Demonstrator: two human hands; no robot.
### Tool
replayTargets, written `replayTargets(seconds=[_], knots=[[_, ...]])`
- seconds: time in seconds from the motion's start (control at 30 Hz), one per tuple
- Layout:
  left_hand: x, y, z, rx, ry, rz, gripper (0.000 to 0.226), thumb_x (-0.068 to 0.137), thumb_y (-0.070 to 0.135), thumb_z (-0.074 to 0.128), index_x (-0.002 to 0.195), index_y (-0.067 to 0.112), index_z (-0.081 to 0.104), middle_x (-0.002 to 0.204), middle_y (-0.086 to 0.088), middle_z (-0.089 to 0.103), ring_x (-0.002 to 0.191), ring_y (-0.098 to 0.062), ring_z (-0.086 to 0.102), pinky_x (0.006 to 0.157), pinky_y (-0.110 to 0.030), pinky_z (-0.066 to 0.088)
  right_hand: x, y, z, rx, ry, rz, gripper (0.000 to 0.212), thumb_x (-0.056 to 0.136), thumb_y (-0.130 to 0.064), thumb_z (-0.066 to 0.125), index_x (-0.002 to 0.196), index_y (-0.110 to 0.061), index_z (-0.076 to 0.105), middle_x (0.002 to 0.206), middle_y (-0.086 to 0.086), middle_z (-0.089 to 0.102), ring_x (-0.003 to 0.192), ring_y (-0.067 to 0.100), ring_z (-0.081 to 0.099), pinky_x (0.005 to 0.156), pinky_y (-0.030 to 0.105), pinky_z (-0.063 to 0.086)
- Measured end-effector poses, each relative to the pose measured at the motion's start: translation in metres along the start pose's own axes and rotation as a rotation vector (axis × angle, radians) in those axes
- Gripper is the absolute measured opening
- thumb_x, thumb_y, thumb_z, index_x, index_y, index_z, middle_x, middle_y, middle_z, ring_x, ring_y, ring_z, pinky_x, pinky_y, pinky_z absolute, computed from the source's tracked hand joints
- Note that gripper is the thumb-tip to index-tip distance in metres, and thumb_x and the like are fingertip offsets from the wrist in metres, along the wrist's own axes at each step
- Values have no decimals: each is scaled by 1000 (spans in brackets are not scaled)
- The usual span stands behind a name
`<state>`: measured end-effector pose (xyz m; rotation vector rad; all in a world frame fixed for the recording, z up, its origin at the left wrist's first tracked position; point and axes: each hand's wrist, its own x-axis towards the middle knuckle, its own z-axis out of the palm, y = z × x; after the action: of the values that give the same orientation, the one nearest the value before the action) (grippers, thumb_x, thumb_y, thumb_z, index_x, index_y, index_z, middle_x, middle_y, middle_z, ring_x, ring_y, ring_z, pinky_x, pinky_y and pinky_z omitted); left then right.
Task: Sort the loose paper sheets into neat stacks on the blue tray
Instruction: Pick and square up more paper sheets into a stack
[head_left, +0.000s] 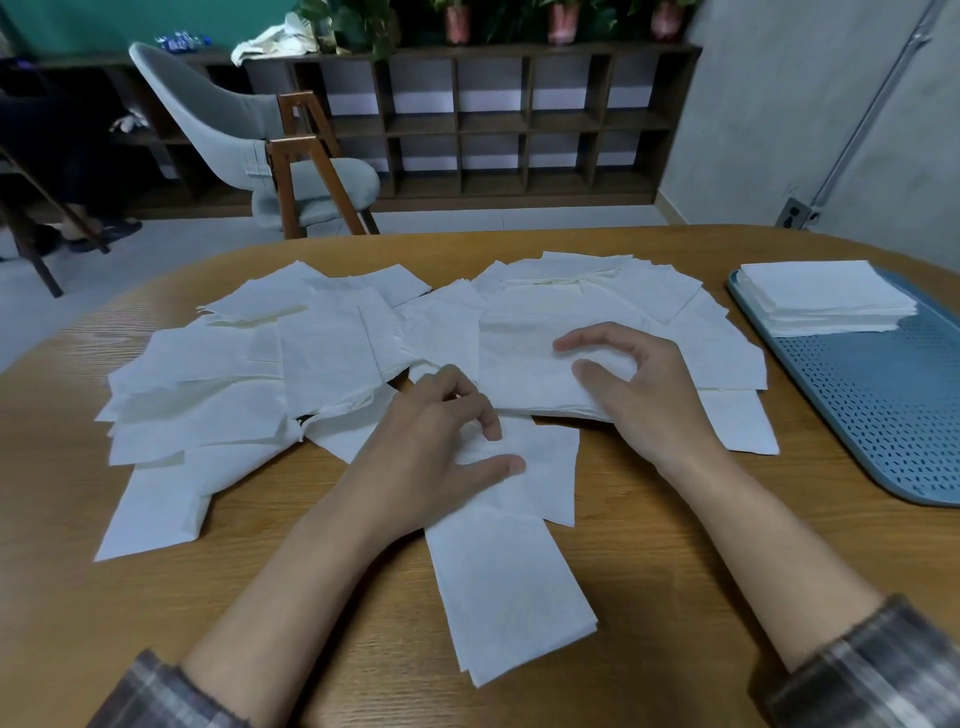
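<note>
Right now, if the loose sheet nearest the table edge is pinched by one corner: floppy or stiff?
Probably floppy and very light: the nearest sheet looks thin and soft, lying flat on the table. Its near corner shows several layers, so a push may fan them apart.

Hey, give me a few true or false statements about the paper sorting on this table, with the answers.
1. The blue perforated plastic tray lies at the right of the wooden table. True.
2. The tray holds no paper yet. False: a neat stack of white sheets sits at its far end.
3. The left hand and right hand are both on the loose white paper sheets. True.
4. The loose sheets are squared into one pile. False: they lie spread and overlapping across the table.
</note>
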<state>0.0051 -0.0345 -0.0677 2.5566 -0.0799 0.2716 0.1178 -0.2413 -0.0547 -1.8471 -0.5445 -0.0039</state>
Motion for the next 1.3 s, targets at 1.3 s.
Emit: replayTargets(seconds=[1.3], knots=[[2, 27, -17, -850, 364, -284, 45, 90, 9, 80, 128, 19, 59, 90, -6, 81, 52, -3, 64, 53, -13, 47, -7, -15, 9, 184, -158, 73, 59, 94, -35, 78, 140, -61, 51, 147, -36, 48, 143, -5, 40, 124, 40, 36]])
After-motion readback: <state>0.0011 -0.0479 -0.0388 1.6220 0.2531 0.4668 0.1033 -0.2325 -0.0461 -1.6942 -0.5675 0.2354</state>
